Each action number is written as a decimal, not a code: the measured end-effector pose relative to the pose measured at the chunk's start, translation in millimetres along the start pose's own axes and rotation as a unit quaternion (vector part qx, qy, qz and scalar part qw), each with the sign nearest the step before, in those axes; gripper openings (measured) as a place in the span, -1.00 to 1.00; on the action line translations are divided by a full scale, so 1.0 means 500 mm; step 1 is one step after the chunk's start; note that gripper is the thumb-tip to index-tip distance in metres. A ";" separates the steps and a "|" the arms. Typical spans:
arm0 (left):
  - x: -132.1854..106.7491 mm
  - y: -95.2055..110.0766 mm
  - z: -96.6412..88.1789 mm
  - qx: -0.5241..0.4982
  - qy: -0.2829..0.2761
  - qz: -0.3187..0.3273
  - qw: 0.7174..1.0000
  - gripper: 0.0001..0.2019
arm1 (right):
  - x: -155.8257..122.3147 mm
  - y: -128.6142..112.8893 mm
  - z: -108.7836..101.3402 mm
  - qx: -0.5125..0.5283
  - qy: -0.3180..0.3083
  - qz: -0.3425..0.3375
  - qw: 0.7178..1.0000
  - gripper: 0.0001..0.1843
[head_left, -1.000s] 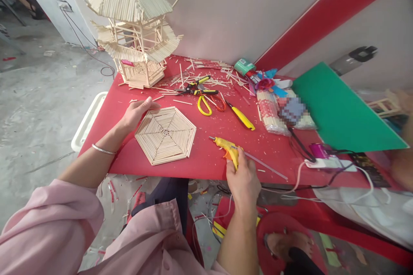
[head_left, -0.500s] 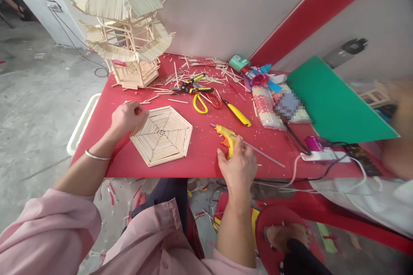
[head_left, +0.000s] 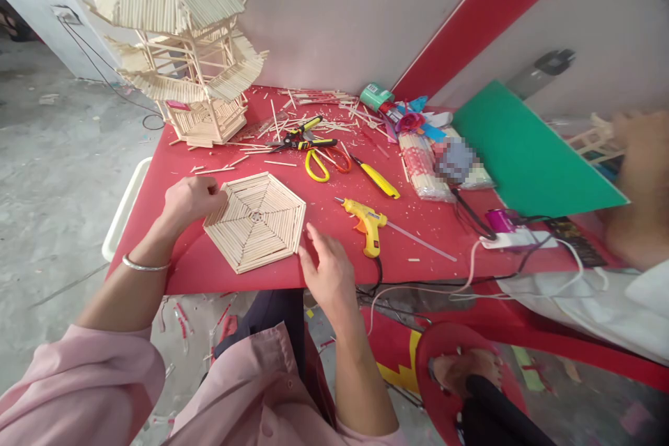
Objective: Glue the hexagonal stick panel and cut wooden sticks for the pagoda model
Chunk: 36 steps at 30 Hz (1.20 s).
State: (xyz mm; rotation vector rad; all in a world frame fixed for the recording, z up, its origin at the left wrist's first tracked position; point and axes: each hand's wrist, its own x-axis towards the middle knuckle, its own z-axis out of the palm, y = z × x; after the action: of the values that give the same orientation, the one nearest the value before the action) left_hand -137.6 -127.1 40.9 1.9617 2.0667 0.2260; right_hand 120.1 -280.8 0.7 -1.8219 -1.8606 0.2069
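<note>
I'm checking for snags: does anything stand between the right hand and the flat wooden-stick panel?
Nothing visible does. The right hand has its fingers right by the right edge of the panel, though touching or not is hard to tell. The yellow glue gun lies to the hand's right, outside that gap.

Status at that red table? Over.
Left hand curled at left edge of stick panel. Right hand open by its right edge. Panel lying flat. Glue gun lying unheld farther right.

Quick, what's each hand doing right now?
Left hand: fingers curled at the edge of the stick panel; grip cannot be told.
Right hand: open, empty, at the stick panel's right side.
</note>
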 end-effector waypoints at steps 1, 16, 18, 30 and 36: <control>0.002 -0.003 0.005 -0.007 0.007 0.005 1.000 -0.84 | -0.003 -0.004 -0.004 0.005 -0.028 -0.006 1.000 -0.51; -0.007 0.018 0.030 -0.178 0.028 0.109 0.978 -0.71 | -0.009 -0.007 0.011 -0.035 -0.039 -0.006 0.999 -0.46; -0.008 0.021 0.032 -0.178 0.022 0.101 0.979 -0.69 | -0.007 -0.009 0.003 -0.025 -0.046 -0.011 0.999 -0.46; 0.007 0.010 0.054 -0.182 0.034 0.142 0.972 -0.68 | 0.129 0.015 -0.107 0.018 -0.164 -0.001 0.986 -0.68; 0.012 0.013 0.058 -0.186 0.034 0.105 0.976 -0.68 | 0.338 0.049 -0.109 -0.104 -0.153 0.024 0.982 -0.64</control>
State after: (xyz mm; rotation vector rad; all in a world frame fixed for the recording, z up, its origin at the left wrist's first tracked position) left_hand -122.7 -123.2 15.0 1.9505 1.6965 0.6804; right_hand 174.1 -129.2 79.5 -2.0750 -2.1153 0.3387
